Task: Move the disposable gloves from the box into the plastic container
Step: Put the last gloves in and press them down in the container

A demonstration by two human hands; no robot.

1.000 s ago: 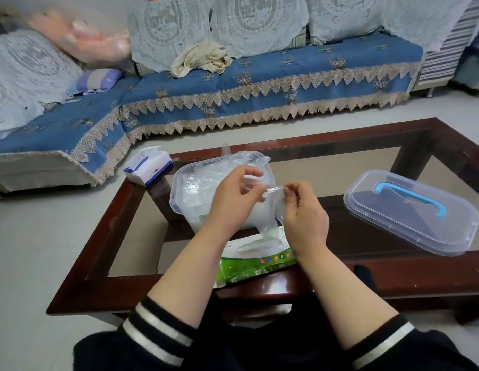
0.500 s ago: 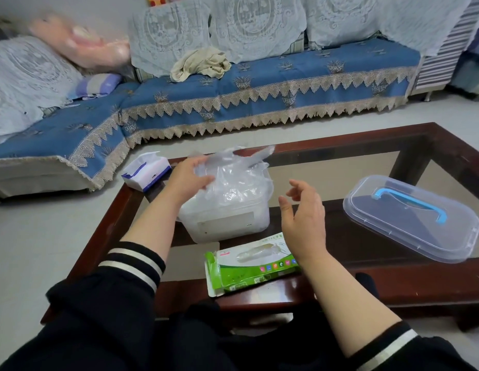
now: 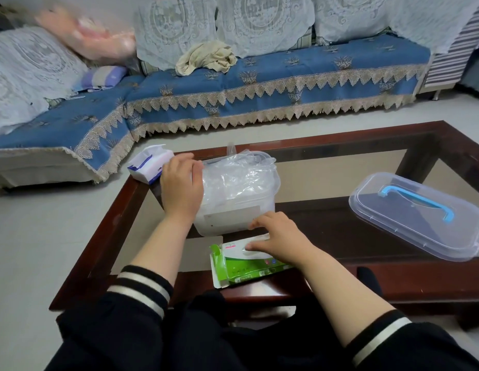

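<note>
The thin, slippery gloves (image 3: 234,180) heap in the plastic container (image 3: 237,210) — left hand (image 3: 181,188) presses them, fingers flat; right hand (image 3: 277,238), fingers relaxed, reaches the box (image 3: 246,266) at 6 o'clock — pinch lightly.

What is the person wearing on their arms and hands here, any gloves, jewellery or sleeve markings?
Both hands are bare: the left hand and right hand show no gloves, rings or watch. The forearms are bare too, with dark black sleeves pushed up. The left sleeve cuff and right sleeve cuff each carry pale white stripes, two showing on the left.
</note>
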